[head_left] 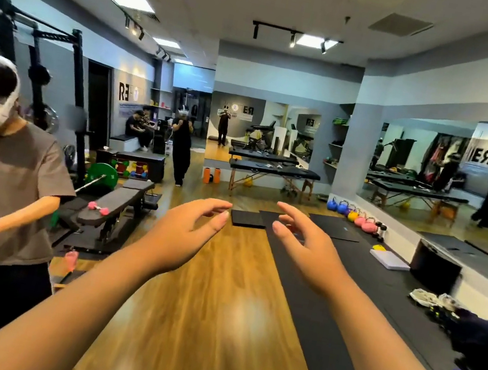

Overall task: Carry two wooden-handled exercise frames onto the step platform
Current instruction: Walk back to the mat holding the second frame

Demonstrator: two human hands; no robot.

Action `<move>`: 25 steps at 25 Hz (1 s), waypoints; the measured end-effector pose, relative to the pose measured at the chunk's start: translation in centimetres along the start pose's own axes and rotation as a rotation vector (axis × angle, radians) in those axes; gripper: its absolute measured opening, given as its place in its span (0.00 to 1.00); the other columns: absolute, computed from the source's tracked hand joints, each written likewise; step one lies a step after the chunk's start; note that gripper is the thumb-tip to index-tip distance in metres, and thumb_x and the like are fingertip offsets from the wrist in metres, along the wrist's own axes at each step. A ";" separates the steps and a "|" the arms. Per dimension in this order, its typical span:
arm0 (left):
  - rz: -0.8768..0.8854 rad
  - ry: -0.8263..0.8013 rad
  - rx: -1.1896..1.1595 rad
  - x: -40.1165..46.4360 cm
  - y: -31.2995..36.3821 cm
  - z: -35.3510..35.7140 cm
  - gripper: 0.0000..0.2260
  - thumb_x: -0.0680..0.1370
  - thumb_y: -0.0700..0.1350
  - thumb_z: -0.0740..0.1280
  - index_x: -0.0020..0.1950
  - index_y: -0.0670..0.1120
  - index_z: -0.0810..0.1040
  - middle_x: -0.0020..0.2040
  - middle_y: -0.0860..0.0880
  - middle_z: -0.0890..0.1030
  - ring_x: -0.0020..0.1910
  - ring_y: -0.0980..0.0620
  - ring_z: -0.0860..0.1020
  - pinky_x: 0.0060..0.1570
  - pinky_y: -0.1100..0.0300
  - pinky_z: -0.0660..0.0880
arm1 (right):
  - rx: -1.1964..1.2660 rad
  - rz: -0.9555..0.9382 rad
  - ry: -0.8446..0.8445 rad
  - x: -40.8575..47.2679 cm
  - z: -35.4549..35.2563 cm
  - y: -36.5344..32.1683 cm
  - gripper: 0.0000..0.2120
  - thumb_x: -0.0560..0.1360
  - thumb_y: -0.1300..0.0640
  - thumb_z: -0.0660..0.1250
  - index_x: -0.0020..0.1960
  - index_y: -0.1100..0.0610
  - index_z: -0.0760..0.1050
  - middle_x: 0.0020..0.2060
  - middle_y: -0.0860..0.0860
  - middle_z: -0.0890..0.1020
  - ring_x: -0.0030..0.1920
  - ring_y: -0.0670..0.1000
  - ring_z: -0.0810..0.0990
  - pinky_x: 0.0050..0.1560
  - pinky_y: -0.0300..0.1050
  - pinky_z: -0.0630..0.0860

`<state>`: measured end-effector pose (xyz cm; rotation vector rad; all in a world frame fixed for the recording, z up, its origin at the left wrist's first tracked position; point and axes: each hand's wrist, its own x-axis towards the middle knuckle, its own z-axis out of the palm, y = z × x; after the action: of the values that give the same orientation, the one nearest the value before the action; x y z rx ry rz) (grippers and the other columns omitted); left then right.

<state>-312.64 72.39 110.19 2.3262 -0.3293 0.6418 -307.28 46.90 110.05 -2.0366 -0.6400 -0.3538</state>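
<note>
Both my arms reach forward over the wooden gym floor. My left hand [192, 231] is empty, fingers apart and curved, palm turned right. My right hand [306, 248] is also empty, fingers spread, palm facing the left hand. A gap of about a hand's width lies between them. No wooden-handled exercise frame shows in the head view. A low black block [248, 219] lies on the floor just beyond my fingertips; I cannot tell whether it is the step platform.
A person in a grey shirt [0, 174] stands close at my left. A black weight bench [115, 204] and rack lie behind. Black mats [330, 298] run along the right by the mirror wall, with coloured kettlebells [357, 218]. Massage tables [274, 170] stand ahead, another person [181, 147] beyond.
</note>
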 end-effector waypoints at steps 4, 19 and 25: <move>0.031 -0.032 -0.013 8.6 -5.5 3.8 0.18 0.85 0.57 0.60 0.73 0.55 0.76 0.65 0.59 0.79 0.64 0.62 0.75 0.59 0.69 0.68 | -0.027 0.029 0.034 7.9 1.1 5.9 0.25 0.83 0.42 0.64 0.78 0.41 0.68 0.68 0.46 0.79 0.68 0.46 0.76 0.64 0.46 0.72; 0.008 0.007 0.029 44.2 -23.8 16.5 0.19 0.85 0.57 0.60 0.75 0.56 0.74 0.69 0.59 0.78 0.68 0.62 0.74 0.66 0.60 0.70 | -0.027 -0.025 -0.042 45.2 3.2 29.1 0.24 0.82 0.41 0.63 0.78 0.39 0.67 0.69 0.43 0.78 0.69 0.43 0.74 0.64 0.43 0.71; 0.026 0.021 0.039 57.5 -33.9 20.8 0.19 0.85 0.58 0.60 0.75 0.56 0.74 0.70 0.59 0.77 0.67 0.62 0.73 0.62 0.65 0.68 | -0.047 -0.052 -0.049 59.8 7.0 37.1 0.25 0.82 0.40 0.63 0.78 0.39 0.67 0.69 0.44 0.78 0.70 0.45 0.74 0.69 0.51 0.72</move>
<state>-243.12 79.65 108.63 2.3538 -0.3405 0.6906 -237.04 55.01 109.29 -2.0820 -0.7223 -0.3537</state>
